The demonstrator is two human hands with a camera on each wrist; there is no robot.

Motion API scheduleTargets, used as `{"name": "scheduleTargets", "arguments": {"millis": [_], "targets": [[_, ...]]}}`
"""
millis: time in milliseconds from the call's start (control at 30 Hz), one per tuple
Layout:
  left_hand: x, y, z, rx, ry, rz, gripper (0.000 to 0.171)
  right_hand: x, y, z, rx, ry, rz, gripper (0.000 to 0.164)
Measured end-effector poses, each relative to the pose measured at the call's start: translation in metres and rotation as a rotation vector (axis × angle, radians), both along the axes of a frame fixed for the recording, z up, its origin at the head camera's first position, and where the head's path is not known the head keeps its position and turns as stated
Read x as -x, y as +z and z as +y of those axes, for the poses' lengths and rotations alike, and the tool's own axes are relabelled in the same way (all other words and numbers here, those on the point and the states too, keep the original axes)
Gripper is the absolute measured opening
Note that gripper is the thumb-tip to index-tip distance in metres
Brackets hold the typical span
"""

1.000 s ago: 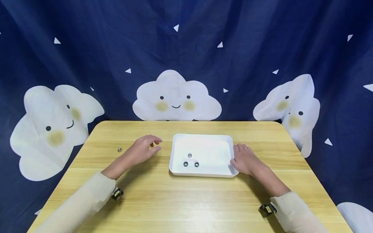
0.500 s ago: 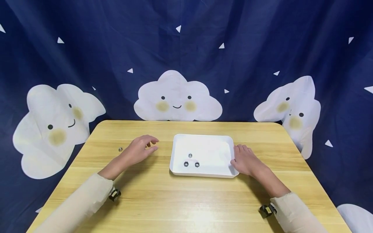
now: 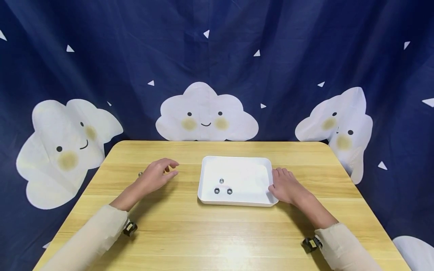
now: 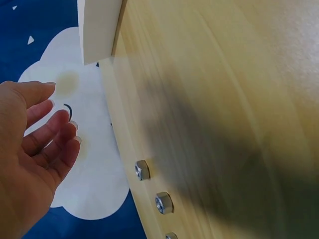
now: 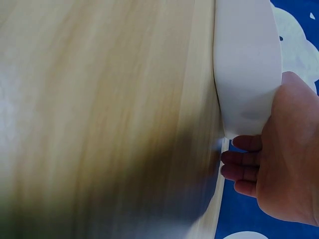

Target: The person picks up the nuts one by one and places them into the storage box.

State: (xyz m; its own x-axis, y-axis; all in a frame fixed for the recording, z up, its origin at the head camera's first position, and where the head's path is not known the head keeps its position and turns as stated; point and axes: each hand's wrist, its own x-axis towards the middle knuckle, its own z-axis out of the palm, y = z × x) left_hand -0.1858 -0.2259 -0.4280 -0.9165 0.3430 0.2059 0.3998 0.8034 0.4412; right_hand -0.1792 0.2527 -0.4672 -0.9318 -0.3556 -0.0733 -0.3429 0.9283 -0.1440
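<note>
A shallow white rectangular tray (image 3: 249,177) lies on the wooden table, with three metal hex nuts in its left part: one farther back (image 3: 221,181) and two nearer. At the tray's right side my right hand (image 3: 287,185) grips the rim, thumb over the edge and fingers along the outer wall (image 5: 246,64). My left hand (image 3: 156,175) hovers over the table left of the tray, fingers loosely bent and nothing between them. The left wrist view shows loose nuts on the table, one (image 4: 142,170), a second (image 4: 163,203) and a third at the bottom edge. In the head view, the left hand hides most of these.
Light wooden table (image 3: 203,233) with rounded far corners. Behind it hangs a dark blue curtain (image 3: 230,45) printed with white clouds. Each sleeve carries a small black wrist camera, such as the right one (image 3: 310,244).
My left hand has drifted left, away from the tray and toward the loose nut, which it now partly covers. The right hand and the tray stay where they were.
</note>
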Motion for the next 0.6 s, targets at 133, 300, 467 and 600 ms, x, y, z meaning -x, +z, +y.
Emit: {"name": "scheduleTargets", "arguments": {"millis": [133, 300, 467, 600], "targets": [[0.0, -0.004, -0.006, 0.002, 0.005, 0.003, 0.031, 0.001, 0.0, 0.0, 0.0, -0.002, -0.01, 0.061], [0.0, -0.008, -0.013, -0.003, 0.022, -0.001, 0.03, 0.0, 0.0, 0.001, 0.001, -0.007, -0.012, 0.059], [0.0, -0.011, -0.018, -0.001, 0.036, 0.014, 0.029, 0.001, -0.002, 0.001, 0.011, -0.007, -0.006, 0.058], [0.0, -0.013, -0.024, 0.004, 0.044, 0.021, 0.03, 0.0, -0.002, 0.001, 0.017, -0.01, -0.005, 0.059]]}}
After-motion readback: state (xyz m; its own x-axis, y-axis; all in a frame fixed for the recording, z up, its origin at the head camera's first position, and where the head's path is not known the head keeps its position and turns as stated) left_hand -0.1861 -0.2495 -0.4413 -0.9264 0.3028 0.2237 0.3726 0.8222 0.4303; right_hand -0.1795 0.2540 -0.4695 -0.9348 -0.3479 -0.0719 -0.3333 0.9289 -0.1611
